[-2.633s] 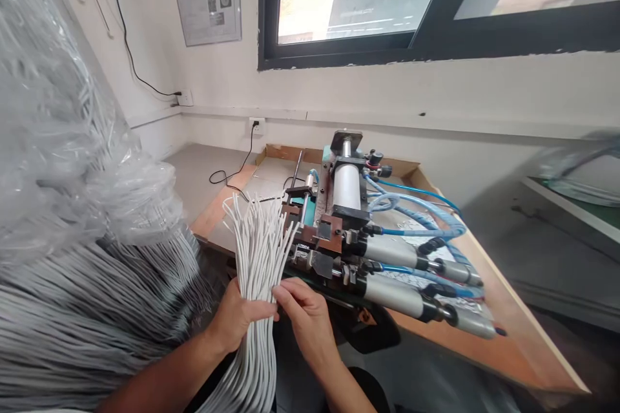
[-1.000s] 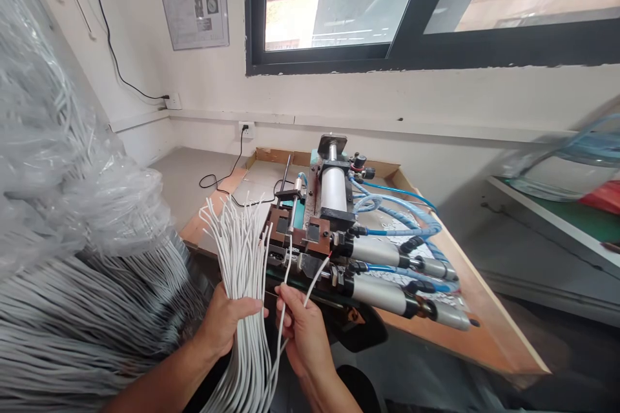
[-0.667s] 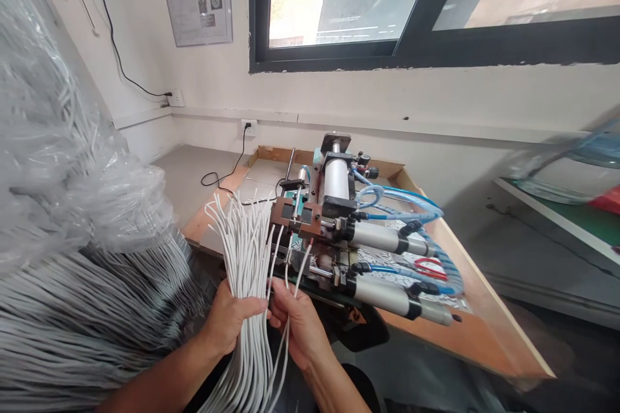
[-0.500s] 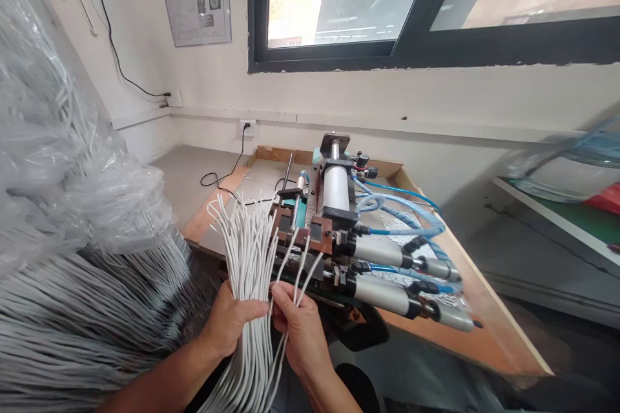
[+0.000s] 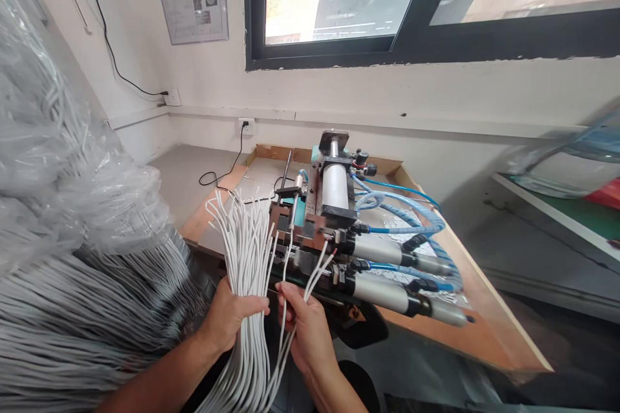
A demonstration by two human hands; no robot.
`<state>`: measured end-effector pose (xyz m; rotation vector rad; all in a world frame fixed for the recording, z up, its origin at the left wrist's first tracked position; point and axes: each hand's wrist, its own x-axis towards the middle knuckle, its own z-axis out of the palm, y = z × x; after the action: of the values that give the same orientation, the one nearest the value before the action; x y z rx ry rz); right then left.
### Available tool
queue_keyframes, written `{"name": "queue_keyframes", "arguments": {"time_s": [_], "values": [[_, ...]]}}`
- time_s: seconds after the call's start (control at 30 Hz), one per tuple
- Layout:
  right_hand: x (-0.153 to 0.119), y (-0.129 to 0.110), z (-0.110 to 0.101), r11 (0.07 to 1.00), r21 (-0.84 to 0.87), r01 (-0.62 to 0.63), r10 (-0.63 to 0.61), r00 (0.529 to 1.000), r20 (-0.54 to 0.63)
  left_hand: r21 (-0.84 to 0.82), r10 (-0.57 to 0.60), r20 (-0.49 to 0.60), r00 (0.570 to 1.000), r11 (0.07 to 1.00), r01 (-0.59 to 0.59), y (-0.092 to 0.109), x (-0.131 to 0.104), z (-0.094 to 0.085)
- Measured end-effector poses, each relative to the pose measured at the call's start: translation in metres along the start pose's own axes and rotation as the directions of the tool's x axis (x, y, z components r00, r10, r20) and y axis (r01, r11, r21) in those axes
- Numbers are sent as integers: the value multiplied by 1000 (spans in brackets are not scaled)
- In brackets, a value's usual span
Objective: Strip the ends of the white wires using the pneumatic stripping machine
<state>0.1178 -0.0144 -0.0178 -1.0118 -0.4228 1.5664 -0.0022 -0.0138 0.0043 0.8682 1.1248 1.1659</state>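
My left hand (image 5: 238, 315) is wrapped round a thick bundle of white cables (image 5: 249, 271), its thumb across the front. The cut ends fan out upward at uneven heights. A few single cables (image 5: 287, 271) stand apart from the bundle, pinched between the thumb and fingers of my right hand (image 5: 303, 319). One of them points up toward the jaws of a pneumatic machine (image 5: 335, 187); the others lean right, in front of its brown blocks, and one tip shows a reddish end. Whether any tip touches the machine I cannot tell.
Two horizontal air cylinders (image 5: 382, 250) and blue hoses (image 5: 411, 229) extend to the machine's right. A wooden-edged tray (image 5: 504, 329) surrounds it. Plastic-wrapped grey cable bundles (image 5: 82, 309) are piled at the left. A shelf (image 5: 557, 209) juts out at the right.
My right hand has shifted slightly right, away from the bundle, with its cables. Two of those cables now lean further right, and a reddish tip shows. The machine's brown block appears shifted.
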Motion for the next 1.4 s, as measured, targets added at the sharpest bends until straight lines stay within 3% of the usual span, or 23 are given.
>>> {"name": "queue_keyframes", "arguments": {"time_s": [0.13,0.2,0.33,0.47,0.63,0.87,1.0,1.07,1.2,1.4], "values": [[3,0,1,997,-25,-78,81,986,144,5,25,49,999,1000,-25,1,-1,2],[2,2,2,997,-67,-33,44,982,182,-3,43,104,994,999,-43,3,-1,3],[-3,3,3,992,-65,104,-103,994,25,-50,48,96,994,998,-44,7,-1,5],[-5,1,3,997,-8,81,-81,993,-84,-85,-9,64,998,996,14,6,-1,2],[2,-2,4,996,82,24,-15,995,-100,-87,-26,3,1000,996,26,7,3,3],[8,-5,4,987,145,-72,74,997,-10,-72,-24,-59,998,997,20,8,6,5],[2,-1,7,996,14,-83,81,988,128,-70,-6,51,999,997,10,5,5,6],[-1,2,7,999,-34,-13,16,995,96,-61,32,79,996,998,-27,5,5,6],[-3,6,6,996,-15,89,-89,996,-6,-43,54,32,998,998,-53,7,7,5],[3,1,7,995,78,67,-55,988,-143,-33,-21,-58,998,999,19,11,11,4]]}}
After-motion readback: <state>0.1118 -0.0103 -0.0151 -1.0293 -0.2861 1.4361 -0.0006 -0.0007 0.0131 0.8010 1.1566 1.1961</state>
